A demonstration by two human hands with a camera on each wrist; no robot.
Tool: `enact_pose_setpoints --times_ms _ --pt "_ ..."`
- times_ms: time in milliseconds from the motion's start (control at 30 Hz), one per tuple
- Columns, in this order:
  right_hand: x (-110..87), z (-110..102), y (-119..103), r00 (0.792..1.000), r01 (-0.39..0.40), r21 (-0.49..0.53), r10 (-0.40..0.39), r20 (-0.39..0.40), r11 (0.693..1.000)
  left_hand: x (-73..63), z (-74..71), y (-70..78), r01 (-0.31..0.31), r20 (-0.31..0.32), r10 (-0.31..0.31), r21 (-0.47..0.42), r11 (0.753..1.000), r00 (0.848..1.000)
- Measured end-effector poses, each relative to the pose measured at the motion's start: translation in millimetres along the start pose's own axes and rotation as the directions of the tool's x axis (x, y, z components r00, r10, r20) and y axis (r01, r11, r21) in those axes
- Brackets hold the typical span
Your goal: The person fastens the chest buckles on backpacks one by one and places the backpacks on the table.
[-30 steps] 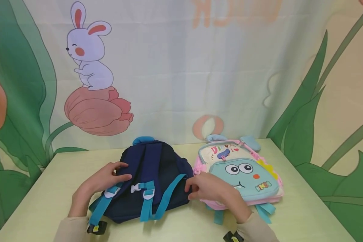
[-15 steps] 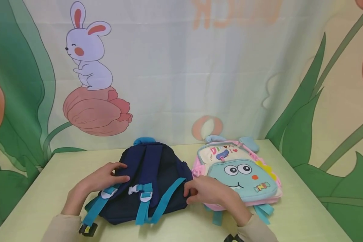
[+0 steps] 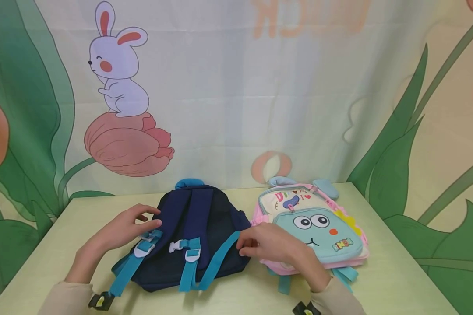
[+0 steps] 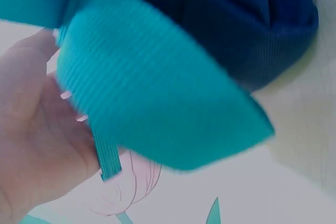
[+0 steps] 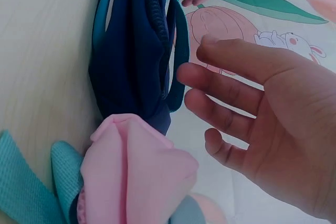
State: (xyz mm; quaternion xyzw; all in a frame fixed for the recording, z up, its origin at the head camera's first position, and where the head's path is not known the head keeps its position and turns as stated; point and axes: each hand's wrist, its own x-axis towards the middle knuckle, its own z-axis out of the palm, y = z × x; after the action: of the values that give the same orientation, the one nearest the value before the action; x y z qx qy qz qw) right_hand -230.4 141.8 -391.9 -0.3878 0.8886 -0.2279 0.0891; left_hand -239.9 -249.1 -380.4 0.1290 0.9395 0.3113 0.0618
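Note:
A navy backpack [image 3: 165, 275] lies with its shoulder straps up in the head view. My left hand [image 3: 128, 225] is at its left edge, thumb and fingers apart. In the left wrist view a broad teal strap [image 4: 147, 93] hides most of that hand's fingers. On the other side, my right hand [image 3: 272, 245] has its fingertips close to the teal webbing strap [image 3: 217, 264]. The right wrist view shows the right hand [image 5: 268, 114] with loosely bent fingers, nothing between them, beside the teal strap [image 5: 182, 51] and the navy side [image 5: 128, 66].
A pink and mint backpack [image 3: 339, 223] with a cartoon face lies to the right, against the navy one, partly behind my right hand. Both rest on a pale table [image 3: 398, 271]. A printed curtain [image 3: 220, 96] hangs behind the table.
My left hand has drawn back to the left, its fingers coming off the navy backpack's shoulder strap. The right hand's fingers have shifted slightly at the right side. Both backpacks have hardly moved.

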Motion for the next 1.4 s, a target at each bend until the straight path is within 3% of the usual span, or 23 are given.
enact_pose_setpoints --times_ms 233,700,1000,1100,1267,1400 --pt "6.0 -1 -6 0.996 0.051 -0.073 -0.056 -0.067 0.996 -7.8 -13.0 -14.3 -0.067 -0.088 0.067 0.005 0.998 0.994" --pt "32.1 -6 -25 0.975 0.139 -0.142 -0.16 -0.155 0.98 -20.8 -34.4 -46.0 -0.02 -0.13 0.022 0.021 1.0 0.991" --pt "54.1 -2 -32 0.983 0.136 -0.149 -0.152 -0.101 0.979 -32.3 -37.3 -66.1 0.039 -0.111 -0.036 0.027 0.999 0.993" --pt "59.4 0 -35 0.985 0.121 -0.157 -0.138 -0.101 0.98 -34.9 -40.3 -71.5 0.052 -0.079 -0.051 0.021 0.998 0.996" --pt "67.9 4 -40 0.985 0.122 -0.16 -0.139 -0.098 0.98 -43.1 -41.3 -77.7 0.041 -0.025 -0.041 0.006 0.999 0.999" --pt "73.3 9 -41 0.984 0.118 -0.188 -0.14 -0.11 0.975 -42.5 -35.4 -74.0 0.006 0.001 -0.006 -0.016 1.0 1.0"
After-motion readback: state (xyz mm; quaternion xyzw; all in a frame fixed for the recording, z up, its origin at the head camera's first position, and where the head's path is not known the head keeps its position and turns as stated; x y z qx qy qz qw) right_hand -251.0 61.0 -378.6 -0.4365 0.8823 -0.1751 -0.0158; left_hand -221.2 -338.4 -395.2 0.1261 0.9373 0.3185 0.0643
